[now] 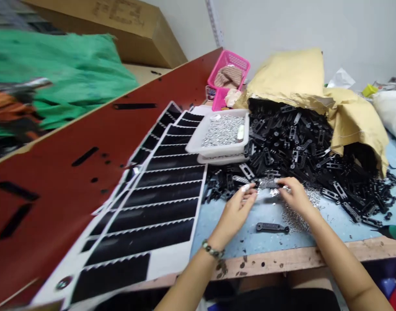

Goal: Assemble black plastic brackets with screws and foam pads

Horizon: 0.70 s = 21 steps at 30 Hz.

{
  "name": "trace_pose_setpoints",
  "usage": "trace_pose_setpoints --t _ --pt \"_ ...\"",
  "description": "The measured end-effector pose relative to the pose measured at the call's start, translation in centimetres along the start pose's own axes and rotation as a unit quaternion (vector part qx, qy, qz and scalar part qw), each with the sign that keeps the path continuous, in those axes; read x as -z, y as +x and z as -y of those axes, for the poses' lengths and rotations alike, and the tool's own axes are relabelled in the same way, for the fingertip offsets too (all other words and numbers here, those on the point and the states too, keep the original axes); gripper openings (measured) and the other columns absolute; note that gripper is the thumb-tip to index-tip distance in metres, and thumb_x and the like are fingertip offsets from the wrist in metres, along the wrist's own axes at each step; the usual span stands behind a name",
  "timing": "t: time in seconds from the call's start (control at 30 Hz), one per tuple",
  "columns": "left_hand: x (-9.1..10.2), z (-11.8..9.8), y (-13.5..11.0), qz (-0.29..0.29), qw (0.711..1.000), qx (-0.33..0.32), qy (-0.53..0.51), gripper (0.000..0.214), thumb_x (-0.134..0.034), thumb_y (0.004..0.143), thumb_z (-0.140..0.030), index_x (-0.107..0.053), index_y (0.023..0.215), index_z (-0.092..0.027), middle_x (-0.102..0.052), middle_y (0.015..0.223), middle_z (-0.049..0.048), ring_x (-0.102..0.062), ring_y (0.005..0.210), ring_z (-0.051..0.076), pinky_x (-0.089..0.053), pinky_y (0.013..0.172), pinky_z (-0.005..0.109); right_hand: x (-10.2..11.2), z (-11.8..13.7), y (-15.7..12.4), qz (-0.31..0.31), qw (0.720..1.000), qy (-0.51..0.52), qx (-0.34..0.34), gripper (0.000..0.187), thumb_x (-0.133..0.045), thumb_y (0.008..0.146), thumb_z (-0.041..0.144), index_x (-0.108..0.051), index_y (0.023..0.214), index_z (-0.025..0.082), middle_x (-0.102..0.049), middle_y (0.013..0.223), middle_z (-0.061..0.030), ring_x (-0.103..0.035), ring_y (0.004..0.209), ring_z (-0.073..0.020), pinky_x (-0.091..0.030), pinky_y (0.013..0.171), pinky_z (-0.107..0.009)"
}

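Note:
My left hand [237,208] and my right hand [293,195] meet over the pale blue table top [249,235], fingers pinched together around a small black plastic part [268,185] at the near edge of a big heap of black plastic parts [314,151]. Motion blur hides exactly how the fingers grip it. Small silver screws [295,216] lie scattered under my right hand. One flat black part [272,227] lies alone on the table just in front of both hands. A bead bracelet [212,249] circles my left wrist.
A white tray of silver screws [225,131] stands behind the hands, beside white sheets with black strips [159,194]. A tan sack [301,82] spills the black parts. A red board [71,164] slopes at left. A pink basket [230,71] sits at back.

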State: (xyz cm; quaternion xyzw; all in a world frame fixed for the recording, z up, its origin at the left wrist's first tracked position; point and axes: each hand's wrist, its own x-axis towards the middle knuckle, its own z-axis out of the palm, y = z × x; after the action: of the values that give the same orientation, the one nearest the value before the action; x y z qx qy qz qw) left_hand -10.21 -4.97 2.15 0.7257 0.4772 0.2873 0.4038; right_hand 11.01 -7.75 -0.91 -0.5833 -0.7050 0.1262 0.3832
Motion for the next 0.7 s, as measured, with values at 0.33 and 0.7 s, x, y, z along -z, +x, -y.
trace_pose_setpoints --t 0.33,0.7 --pt "-2.3 -0.6 4.8 0.162 0.979 -0.036 0.121 0.045 -0.042 0.083 -0.052 -0.056 0.112 -0.021 -0.069 0.074 0.0028 -0.067 0.072 0.026 -0.051 0.071 0.034 11.8 -6.4 0.3 -0.212 0.922 -0.227 -0.230 0.029 -0.044 0.093 0.027 -0.063 0.114 0.022 -0.068 0.100 -0.0075 -0.063 0.094 -0.0184 -0.049 0.086 -0.033" --pt "-3.7 0.3 7.6 0.084 0.990 -0.063 0.096 0.041 -0.047 0.076 -0.055 -0.065 0.085 -0.020 -0.071 0.094 0.0084 -0.065 0.095 0.029 -0.051 0.089 0.040 17.3 -15.6 1.6 -0.250 0.894 -0.275 -0.250 0.021 -0.055 0.085 0.029 -0.068 0.087 0.013 -0.068 0.098 -0.0171 -0.060 0.098 -0.0260 -0.045 0.089 -0.041"
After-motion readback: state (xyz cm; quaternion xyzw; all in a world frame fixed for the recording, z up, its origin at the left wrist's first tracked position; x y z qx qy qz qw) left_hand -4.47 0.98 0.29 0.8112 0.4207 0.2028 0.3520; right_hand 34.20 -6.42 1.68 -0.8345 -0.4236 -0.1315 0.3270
